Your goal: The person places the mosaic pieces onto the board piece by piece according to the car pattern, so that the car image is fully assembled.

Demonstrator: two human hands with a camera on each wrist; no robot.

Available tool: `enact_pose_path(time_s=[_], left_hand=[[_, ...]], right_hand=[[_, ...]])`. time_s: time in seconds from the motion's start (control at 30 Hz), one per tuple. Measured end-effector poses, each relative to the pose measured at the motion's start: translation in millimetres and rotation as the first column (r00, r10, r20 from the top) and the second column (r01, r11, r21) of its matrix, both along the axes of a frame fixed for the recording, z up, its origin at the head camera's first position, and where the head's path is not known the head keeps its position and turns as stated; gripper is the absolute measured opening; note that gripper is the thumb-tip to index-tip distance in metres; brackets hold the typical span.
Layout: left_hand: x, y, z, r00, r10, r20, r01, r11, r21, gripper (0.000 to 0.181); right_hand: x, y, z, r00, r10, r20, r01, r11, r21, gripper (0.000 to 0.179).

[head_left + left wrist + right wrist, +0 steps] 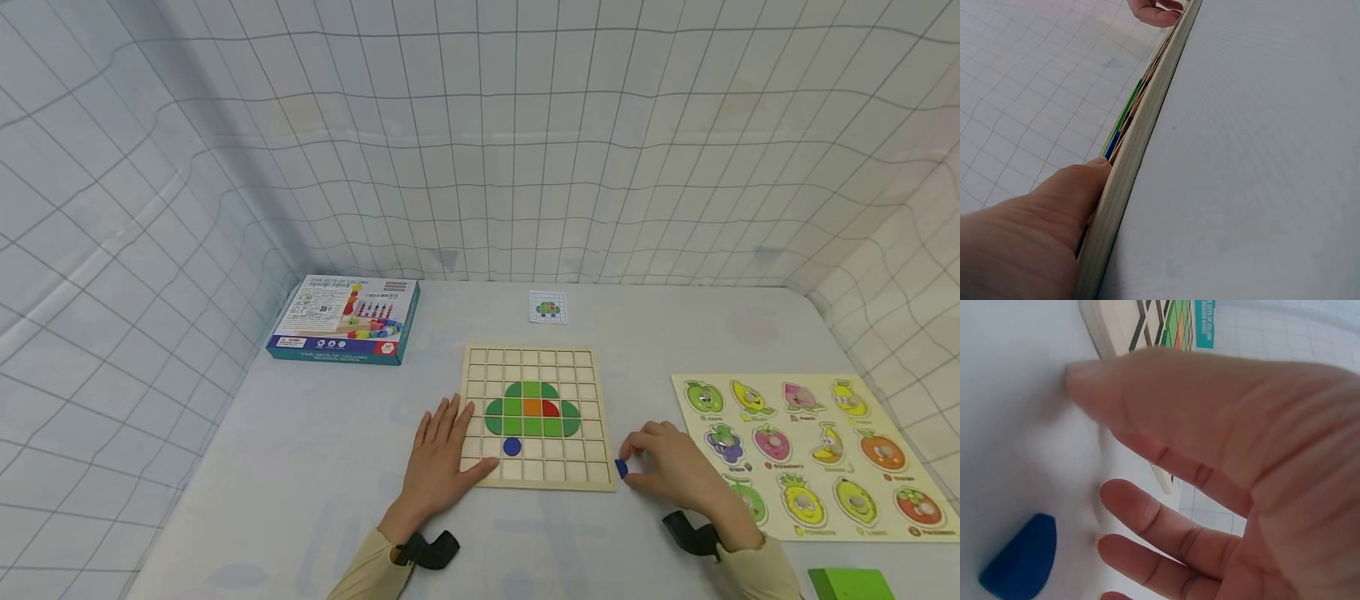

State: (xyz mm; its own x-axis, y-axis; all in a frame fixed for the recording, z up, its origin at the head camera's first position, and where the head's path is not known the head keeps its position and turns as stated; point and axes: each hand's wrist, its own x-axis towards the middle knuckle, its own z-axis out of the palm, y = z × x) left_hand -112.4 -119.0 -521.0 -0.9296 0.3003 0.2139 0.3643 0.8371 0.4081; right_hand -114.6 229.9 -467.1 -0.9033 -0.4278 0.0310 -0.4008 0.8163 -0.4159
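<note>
A pale wooden grid board (579, 475) carries green tiles (532, 426), an orange tile (532, 407), a red curved tile (551, 408) and a blue round shape (512, 447). My left hand (438, 458) rests fingers spread on the board's left edge, its thumb over the lower left corner. Right of the board, my right hand (671, 462) pinches a small blue piece (622, 469) between thumb and index finger. In the right wrist view the thumb hides that pinch. Another blue curved piece (1022, 557) lies on the table under this hand, apart from the fingers.
A small pattern card (548, 307) lies behind the board. A boxed toy set (345, 320) is at the back left. The fruit puzzle board (813, 454) lies on the right, partly behind my right forearm. A green block (851, 583) shows at the lower right edge.
</note>
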Motion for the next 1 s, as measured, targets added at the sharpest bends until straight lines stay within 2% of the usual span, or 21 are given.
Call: enact_pose_path(time_s=[0.47,0.7,1.0], left_hand=[[1.3,0.5,0.5,1.000,0.001,0.016,-0.001,1.000,0.001,0.087],[1.4,0.6,1.3,1.000,-0.004,0.015,0.004,1.000,0.005,0.087],[1.2,0.6,3.9,1.000,-0.001,0.012,0.001,1.000,0.012,0.087]], right_hand=[[3.1,-4.3,-1.1,0.999,-0.026,0.048,0.028,0.999,-0.033,0.025],[2.8,-4.2,-0.7,0.999,-0.036,0.039,0.037,0.999,-0.028,0.022],[2.7,-3.1,-0.7,0.995,-0.081,0.061,0.084,0.995,-0.045,0.013]])
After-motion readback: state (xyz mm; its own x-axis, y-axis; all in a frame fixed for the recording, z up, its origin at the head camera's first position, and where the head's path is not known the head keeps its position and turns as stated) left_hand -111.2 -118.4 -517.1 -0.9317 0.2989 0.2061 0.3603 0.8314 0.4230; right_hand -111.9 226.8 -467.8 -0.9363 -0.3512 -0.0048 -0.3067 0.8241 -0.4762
